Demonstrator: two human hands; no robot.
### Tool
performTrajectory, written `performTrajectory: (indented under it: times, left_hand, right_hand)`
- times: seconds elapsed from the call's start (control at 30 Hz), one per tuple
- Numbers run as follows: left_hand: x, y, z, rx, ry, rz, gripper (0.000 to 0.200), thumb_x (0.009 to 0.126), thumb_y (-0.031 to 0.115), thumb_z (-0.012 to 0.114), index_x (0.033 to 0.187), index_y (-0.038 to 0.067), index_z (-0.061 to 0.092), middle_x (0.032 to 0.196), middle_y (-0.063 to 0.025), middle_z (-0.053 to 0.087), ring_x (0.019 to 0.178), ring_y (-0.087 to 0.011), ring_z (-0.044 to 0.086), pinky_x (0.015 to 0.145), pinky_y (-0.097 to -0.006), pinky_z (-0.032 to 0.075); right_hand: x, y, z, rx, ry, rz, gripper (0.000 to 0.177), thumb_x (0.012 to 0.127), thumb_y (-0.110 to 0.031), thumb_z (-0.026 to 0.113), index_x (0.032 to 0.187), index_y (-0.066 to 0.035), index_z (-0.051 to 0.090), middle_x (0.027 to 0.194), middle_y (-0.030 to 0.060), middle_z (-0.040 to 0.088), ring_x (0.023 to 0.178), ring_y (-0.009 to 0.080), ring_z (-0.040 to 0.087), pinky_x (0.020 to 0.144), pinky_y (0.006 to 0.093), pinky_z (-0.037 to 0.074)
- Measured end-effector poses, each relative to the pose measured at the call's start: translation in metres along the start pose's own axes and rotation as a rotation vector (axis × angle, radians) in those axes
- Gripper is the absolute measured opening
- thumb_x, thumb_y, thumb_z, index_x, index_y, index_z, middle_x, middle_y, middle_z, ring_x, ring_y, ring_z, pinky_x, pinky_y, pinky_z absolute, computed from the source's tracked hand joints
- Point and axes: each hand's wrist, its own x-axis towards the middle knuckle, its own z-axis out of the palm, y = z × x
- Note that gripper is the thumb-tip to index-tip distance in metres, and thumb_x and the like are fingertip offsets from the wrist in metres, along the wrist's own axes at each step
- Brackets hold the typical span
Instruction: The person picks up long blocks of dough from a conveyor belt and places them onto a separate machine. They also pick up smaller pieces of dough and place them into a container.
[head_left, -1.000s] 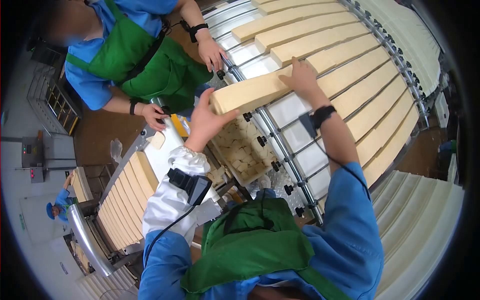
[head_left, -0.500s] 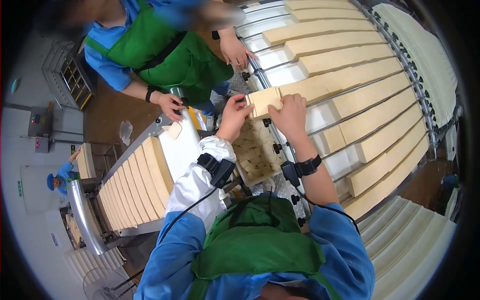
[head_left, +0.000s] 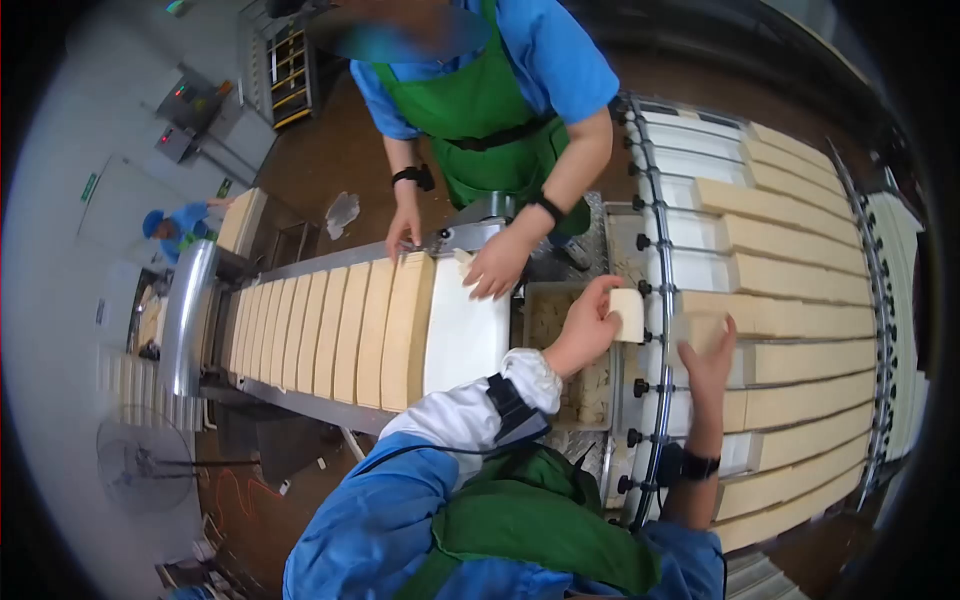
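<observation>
Our left hand (head_left: 583, 336) pinches a cut block (head_left: 628, 314), while our right hand (head_left: 708, 360) lies open against a slab (head_left: 800, 318).

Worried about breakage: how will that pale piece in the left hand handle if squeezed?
Probably crumbly: similar scraps lie in the bin beside the pale piece. Likely light: the left hand holds it up alone.

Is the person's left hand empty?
No, the left hand grips a small pale block between thumb and fingers.
</observation>
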Motion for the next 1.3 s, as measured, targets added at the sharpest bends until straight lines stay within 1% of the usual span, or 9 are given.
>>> performTrajectory:
  times: [0.13, 0.27, 0.47, 0.6, 0.8, 0.9, 1.03, 1.23, 1.3]
  left_hand:
    - [-0.028, -0.009, -0.042, 0.537, 0.193, -0.101, 0.06, 0.08, 0.007, 0.064, 0.136, 0.003, 0.043, 0.124, -0.0196, 0.056, 0.108, -0.027, 0.06, 0.09, -0.0326, 0.049]
    - [-0.057, -0.029, -0.055, 0.583, 0.186, 0.002, 0.052, 0.079, 0.012, 0.067, 0.127, 0.003, 0.051, 0.12, -0.0197, 0.056, 0.107, -0.0323, 0.057, 0.088, -0.0371, 0.049]
    - [-0.101, 0.016, -0.052, 0.693, 0.148, 0.109, 0.044, 0.08, 0.011, 0.066, 0.121, 0.005, 0.054, 0.117, -0.0163, 0.054, 0.099, -0.0301, 0.058, 0.081, -0.0351, 0.05]
    - [-0.129, 0.039, -0.059, 0.717, 0.134, 0.113, 0.039, 0.081, 0.009, 0.067, 0.119, 0.006, 0.058, 0.114, -0.0116, 0.056, 0.096, -0.0254, 0.06, 0.081, -0.0318, 0.051]
    - [-0.187, 0.043, -0.109, 0.719, 0.431, 0.293, 0.035, 0.08, 0.0, 0.066, 0.114, 0.003, 0.057, 0.097, -0.01, 0.06, 0.087, -0.0194, 0.06, 0.078, -0.0315, 0.051]
    - [-0.227, 0.014, -0.157, 0.643, 0.657, 0.211, 0.036, 0.079, 0.003, 0.066, 0.113, 0.005, 0.058, 0.084, -0.0077, 0.057, 0.075, -0.0177, 0.058, 0.068, -0.0311, 0.05]
    - [-0.268, -0.048, -0.232, 0.355, 0.91, -0.206, 0.058, 0.076, 0.0, 0.069, 0.128, 0.008, 0.046, 0.078, -0.0033, 0.052, 0.07, -0.0145, 0.052, 0.062, -0.0302, 0.046]
    - [-0.273, -0.04, -0.274, 0.086, 0.916, -0.5, 0.086, 0.075, 0.002, 0.07, 0.146, 0.012, 0.023, 0.085, -0.008, 0.056, 0.069, -0.0152, 0.053, 0.059, -0.0298, 0.045]
    - [-0.275, -0.06, -0.292, 0.07, 0.872, -0.452, 0.089, 0.075, 0.002, 0.069, 0.149, 0.013, 0.021, 0.088, -0.0089, 0.057, 0.069, -0.0151, 0.054, 0.059, -0.0293, 0.045]
  right_hand:
    - [-0.011, 0.029, -0.045, -0.366, 0.124, -0.018, 0.095, 0.065, -0.019, 0.077, 0.144, 0.005, 0.03, 0.138, 0.0276, 0.045, 0.13, 0.0394, 0.043, 0.11, 0.0418, 0.034]
    - [0.006, 0.067, -0.056, -0.672, 0.123, 0.012, 0.094, 0.067, -0.022, 0.075, 0.143, 0.009, 0.029, 0.14, 0.0297, 0.042, 0.132, 0.0423, 0.041, 0.111, 0.0406, 0.032]
    - [-0.001, 0.024, -0.021, -1.285, 0.135, 0.085, 0.096, 0.074, -0.033, 0.074, 0.146, 0.008, 0.025, 0.148, 0.0314, 0.031, 0.136, 0.0443, 0.034, 0.11, 0.0521, 0.031]
    - [0.027, 0.054, -0.034, -1.383, 0.08, 0.247, 0.103, 0.077, -0.049, 0.07, 0.148, 0.004, 0.018, 0.154, 0.0283, 0.022, 0.142, 0.0439, 0.025, 0.113, 0.0561, 0.025]
    - [0.044, 0.055, -0.04, -1.516, 0.059, 0.372, 0.101, 0.078, -0.052, 0.071, 0.148, 0.001, 0.021, 0.153, 0.0274, 0.024, 0.141, 0.0453, 0.025, 0.111, 0.0576, 0.026]
    - [0.02, -0.009, -0.003, -1.542, 0.159, 0.138, 0.096, 0.077, -0.047, 0.072, 0.149, -0.004, 0.025, 0.152, 0.0271, 0.026, 0.14, 0.045, 0.027, 0.109, 0.0591, 0.027]
    - [-0.025, -0.073, 0.076, -0.964, 0.243, -0.794, 0.072, 0.077, -0.026, 0.072, 0.14, -0.006, 0.043, 0.145, 0.0246, 0.037, 0.134, 0.043, 0.034, 0.107, 0.0531, 0.032]
    - [-0.124, -0.163, 0.249, -0.238, -0.518, -1.001, 0.053, 0.079, -0.014, 0.069, 0.127, -0.001, 0.051, 0.138, 0.0246, 0.042, 0.131, 0.0426, 0.039, 0.109, 0.0505, 0.031]
    - [-0.14, -0.169, 0.311, -0.335, -0.69, -0.986, 0.055, 0.079, -0.015, 0.07, 0.128, 0.001, 0.049, 0.138, 0.0255, 0.043, 0.131, 0.0432, 0.039, 0.11, 0.0491, 0.031]
